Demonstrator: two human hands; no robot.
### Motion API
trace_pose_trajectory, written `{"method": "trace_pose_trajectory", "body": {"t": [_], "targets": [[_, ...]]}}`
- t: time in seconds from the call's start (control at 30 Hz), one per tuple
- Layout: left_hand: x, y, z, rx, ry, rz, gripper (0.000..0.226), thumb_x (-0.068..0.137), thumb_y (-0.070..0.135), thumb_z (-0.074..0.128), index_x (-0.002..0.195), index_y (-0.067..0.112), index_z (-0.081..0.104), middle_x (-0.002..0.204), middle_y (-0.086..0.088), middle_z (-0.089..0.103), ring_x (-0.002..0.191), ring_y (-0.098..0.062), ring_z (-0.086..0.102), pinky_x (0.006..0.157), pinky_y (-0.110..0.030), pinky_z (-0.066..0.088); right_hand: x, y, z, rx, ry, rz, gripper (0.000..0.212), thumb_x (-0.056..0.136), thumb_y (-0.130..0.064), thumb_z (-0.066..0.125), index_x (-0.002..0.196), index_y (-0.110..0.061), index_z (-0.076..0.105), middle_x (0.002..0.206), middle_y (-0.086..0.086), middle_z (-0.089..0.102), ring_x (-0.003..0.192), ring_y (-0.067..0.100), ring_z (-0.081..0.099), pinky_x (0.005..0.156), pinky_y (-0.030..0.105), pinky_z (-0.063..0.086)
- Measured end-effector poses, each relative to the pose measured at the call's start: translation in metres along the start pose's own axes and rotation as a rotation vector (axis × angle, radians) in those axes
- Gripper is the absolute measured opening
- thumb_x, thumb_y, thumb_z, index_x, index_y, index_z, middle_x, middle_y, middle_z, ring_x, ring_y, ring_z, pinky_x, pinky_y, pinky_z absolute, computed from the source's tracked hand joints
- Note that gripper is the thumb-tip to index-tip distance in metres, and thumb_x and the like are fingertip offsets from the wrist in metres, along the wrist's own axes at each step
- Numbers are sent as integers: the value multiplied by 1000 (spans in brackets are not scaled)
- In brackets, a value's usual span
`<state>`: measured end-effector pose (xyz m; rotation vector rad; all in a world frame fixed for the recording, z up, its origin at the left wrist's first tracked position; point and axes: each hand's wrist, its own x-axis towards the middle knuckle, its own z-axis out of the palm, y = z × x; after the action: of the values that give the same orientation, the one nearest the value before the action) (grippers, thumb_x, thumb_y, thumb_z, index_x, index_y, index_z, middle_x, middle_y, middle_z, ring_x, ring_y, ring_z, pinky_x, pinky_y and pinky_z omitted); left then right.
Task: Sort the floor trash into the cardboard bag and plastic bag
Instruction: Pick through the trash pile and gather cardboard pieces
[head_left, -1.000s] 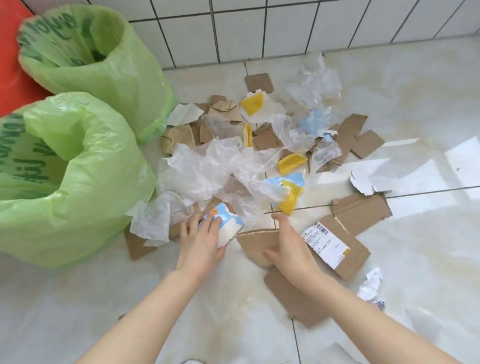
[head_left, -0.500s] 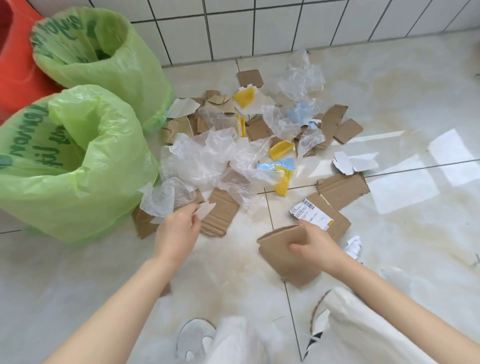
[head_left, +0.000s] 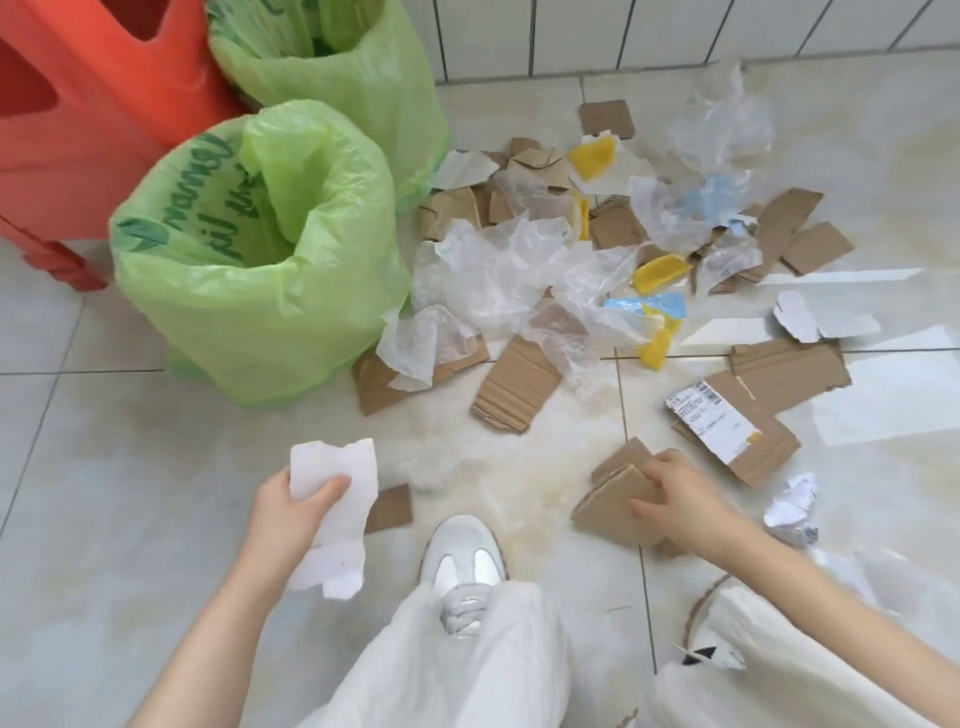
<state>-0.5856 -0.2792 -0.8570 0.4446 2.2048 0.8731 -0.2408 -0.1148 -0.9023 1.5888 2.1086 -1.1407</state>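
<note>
Far left, cut off by the frame edge: an orange plastic stool (head_left: 98, 98), only part of its seat and legs visible. Beside it, two open green bags on the floor (head_left: 130, 467), the near bag (head_left: 249, 270) printed with dark lettering too curled to read, the far bag (head_left: 337, 67) half hidden behind it and cropped at the top; contents of both impossible to make out. Lower left, left hand (head_left: 291, 514) clamped on a torn white piece (head_left: 335, 514), thumb across its front, fingers hidden behind it; card or paper, cannot tell. Just right of it, a small brown scrap (head_left: 389, 506), partly covered by the white piece. Bottom centre, a white shoe (head_left: 462, 556) half under a pale trouser leg. Above, a heap of crumpled clear plastic (head_left: 493, 270) draped over brown cardboard pieces (head_left: 514, 387), hiding much of them, with yellow and blue scraps mixed in. Lower right, right hand (head_left: 680, 499) closed on a folded cardboard piece (head_left: 608, 506), fingers over its top edge, thumb along its side. Farther right, cardboard with a printed label (head_left: 711, 418), text illegible, and a crumpled white wad (head_left: 792, 506).
</note>
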Motion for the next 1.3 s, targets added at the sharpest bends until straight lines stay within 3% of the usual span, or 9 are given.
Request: {"method": "trace_pose_trajectory", "body": {"t": [0.1,0.2,0.37,0.57,0.73,0.9,1.0,1.17,1.3], "targets": [[-1,-20,-4,150,-151,-8,18,72,20,76,88,19,68,83,-2,70,77,-22,65,66,-32,49,-3,2,2,-92,21,48,18,83,-25,60,99,-19,58,120,1,41,108,25,38,89,34,40],[0,-36,5,365,-286,67,17,79,15,70,87,29,66,89,6,69,86,-15,64,68,-23,47,-6,3,2,-169,70,110,39,86,-32,60,120,-16,52,142,9,29,124,35,27,104,38,31],[15,-52,27,642,-287,316,34,83,14,67,116,15,63,118,10,48,120,-13,38,94,-17,27,-9,-2,5,-158,38,172,52,86,-34,61,130,-13,41,148,13,21,129,39,27,106,43,34],[25,-59,34,793,-191,418,36,81,22,70,116,15,65,142,4,39,129,-19,24,107,-27,29,-8,-1,14,-149,30,178,50,86,-32,60,129,-15,41,147,10,23,128,37,30,102,46,38],[25,-60,36,812,-177,389,40,83,23,68,122,19,62,140,4,37,121,-24,29,102,-28,34,-5,-4,14,-110,45,196,40,82,-31,61,119,-21,49,131,5,36,121,28,40,93,41,35],[31,-57,40,766,-160,196,33,78,25,74,109,13,67,123,-6,42,117,-29,38,99,-30,34,-8,-11,9,-89,-28,113,17,81,-25,57,97,-26,50,99,-1,49,98,23,51,77,36,30],[34,-51,40,719,-163,69,24,75,26,76,97,17,70,117,-8,48,114,-33,43,95,-34,37,-12,-12,4,-71,-28,59,16,81,-25,57,94,-29,50,96,-4,49,92,20,51,76,36,30],[32,-31,38,428,-60,45,15,75,14,77,85,9,66,101,-10,48,88,-29,53,73,-38,47,-16,-8,-9,119,33,-2,20,81,-22,62,85,-36,47,93,-5,53,89,17,51,78,37,42],[21,-4,41,282,-43,29,18,76,16,76,91,18,65,104,-7,54,91,-29,58,73,-37,46,-14,-1,-31,238,141,-9,17,83,-15,65,95,-20,54,93,0,60,90,21,57,71,31,43]]}}
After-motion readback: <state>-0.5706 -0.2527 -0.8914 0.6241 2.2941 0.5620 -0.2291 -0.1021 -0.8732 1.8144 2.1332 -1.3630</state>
